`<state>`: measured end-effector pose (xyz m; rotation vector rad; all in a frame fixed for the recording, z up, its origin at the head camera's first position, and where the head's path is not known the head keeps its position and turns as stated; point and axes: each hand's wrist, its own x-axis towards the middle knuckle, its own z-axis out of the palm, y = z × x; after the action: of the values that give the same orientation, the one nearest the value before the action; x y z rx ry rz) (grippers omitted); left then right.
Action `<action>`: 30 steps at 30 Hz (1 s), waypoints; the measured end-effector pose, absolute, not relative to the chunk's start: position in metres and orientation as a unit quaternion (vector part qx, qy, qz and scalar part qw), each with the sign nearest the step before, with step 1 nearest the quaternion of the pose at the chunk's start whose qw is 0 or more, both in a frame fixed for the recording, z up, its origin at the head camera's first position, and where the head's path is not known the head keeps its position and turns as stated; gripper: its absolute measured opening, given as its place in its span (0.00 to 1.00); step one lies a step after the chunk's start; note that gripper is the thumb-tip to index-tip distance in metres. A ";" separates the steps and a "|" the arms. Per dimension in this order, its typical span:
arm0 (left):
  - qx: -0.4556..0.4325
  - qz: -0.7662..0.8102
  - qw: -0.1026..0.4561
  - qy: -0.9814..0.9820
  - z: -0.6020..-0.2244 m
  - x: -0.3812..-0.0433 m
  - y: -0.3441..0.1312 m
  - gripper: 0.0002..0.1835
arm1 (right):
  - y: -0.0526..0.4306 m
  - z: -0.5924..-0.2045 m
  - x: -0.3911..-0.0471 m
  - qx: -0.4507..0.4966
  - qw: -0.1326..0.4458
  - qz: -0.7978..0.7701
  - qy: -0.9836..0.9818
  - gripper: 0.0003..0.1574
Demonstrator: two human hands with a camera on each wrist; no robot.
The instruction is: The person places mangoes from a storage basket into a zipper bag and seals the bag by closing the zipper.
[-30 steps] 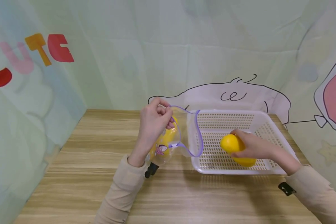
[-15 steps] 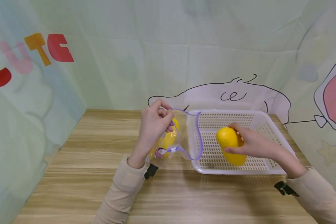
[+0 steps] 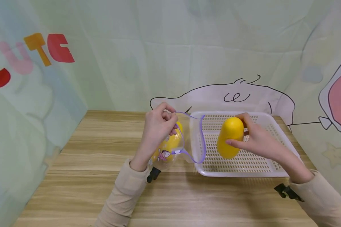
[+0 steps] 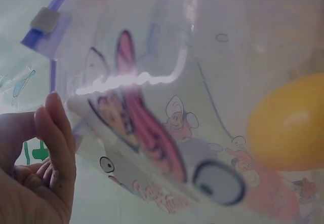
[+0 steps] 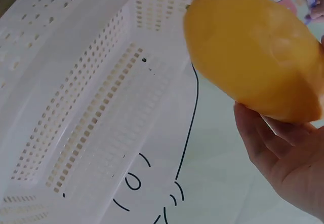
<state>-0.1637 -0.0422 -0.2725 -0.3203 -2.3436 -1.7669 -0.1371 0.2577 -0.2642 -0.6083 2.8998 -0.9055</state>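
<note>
My left hand [image 3: 159, 126] pinches the purple top edge of a clear zip bag [image 3: 164, 155] printed with cartoon figures. The bag's mouth gapes toward the right, over the basket's left rim. Inside it lies a yellow mango [image 4: 291, 125], seen through the plastic in the left wrist view. With thumb on one side and fingers on the other, my right hand [image 3: 255, 140] holds a second yellow mango [image 3: 230, 137] over the white basket. That mango stands nearly upright in the head view, a short way right of the bag's mouth. A white slider [image 4: 44, 20] sits on the purple zip.
The white plastic basket [image 3: 230, 174] with perforated walls stands on the right of the wooden table [image 3: 96, 183]. Behind the table hangs a printed cloth [image 3: 159, 56] with cartoon drawings and letters.
My right hand has lifted the mango from the basket, turned it more upright and brought it slightly left and up. My left hand keeps its pinch on the bag, having shifted only slightly.
</note>
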 end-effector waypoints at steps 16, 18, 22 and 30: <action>-0.124 -0.589 0.091 -0.794 -0.272 -0.162 -0.040 0.06 | 0.245 -0.251 -0.131 -0.154 -0.006 -0.432 0.889 0.36; -0.123 -0.589 0.088 -0.794 -0.272 -0.163 -0.040 0.06 | 0.243 -0.250 -0.130 -0.151 0.011 -0.450 0.880 0.35; -0.119 -0.590 0.080 -0.795 -0.271 -0.162 -0.040 0.07 | 0.235 -0.251 -0.129 -0.154 0.030 -0.467 0.870 0.34; -0.112 -0.591 0.068 -0.796 -0.271 -0.162 -0.038 0.07 | 0.217 -0.265 -0.135 -0.174 0.045 -0.514 0.839 0.36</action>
<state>-0.1615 -0.0380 -0.2710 -0.3383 -2.3985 -1.7808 -0.1347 0.2168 -0.2648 -0.5310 2.5628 -1.5688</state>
